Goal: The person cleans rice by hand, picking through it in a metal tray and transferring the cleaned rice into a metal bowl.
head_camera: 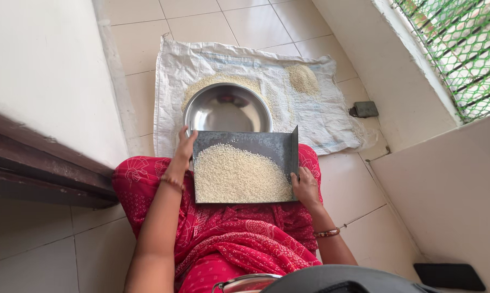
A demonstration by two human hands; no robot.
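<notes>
Your left hand (184, 153) and right hand (304, 187) clasp the grain-filled winnowing tray (245, 145) by its sides at frame centre, open edge facing the steel bowl (227, 108) just above.

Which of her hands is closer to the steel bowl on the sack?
Left. The left hand grips the tray's far left corner beside the steel bowl; the right hand holds the tray's near right edge, farther back.
</notes>
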